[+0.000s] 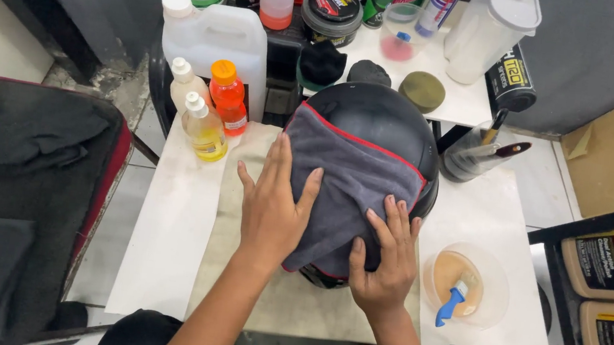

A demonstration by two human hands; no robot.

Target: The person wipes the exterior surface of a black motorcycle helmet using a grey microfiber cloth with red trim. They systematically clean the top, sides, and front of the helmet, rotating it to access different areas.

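Both palms lie flat, fingers spread, the left hand (272, 211) and right hand (383, 262) pressing a grey microfibre cloth (349, 177) over the black helmet (376, 107) on the white table (169, 234); even, overlapping strokes would suit

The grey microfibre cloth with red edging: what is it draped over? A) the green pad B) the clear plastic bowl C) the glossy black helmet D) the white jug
C: the grey cloth covers the black helmet, both hands pressing on it.

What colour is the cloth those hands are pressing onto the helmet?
The cloth is dark grey with a thin red edge, lying over the black helmet; the head view shows it.
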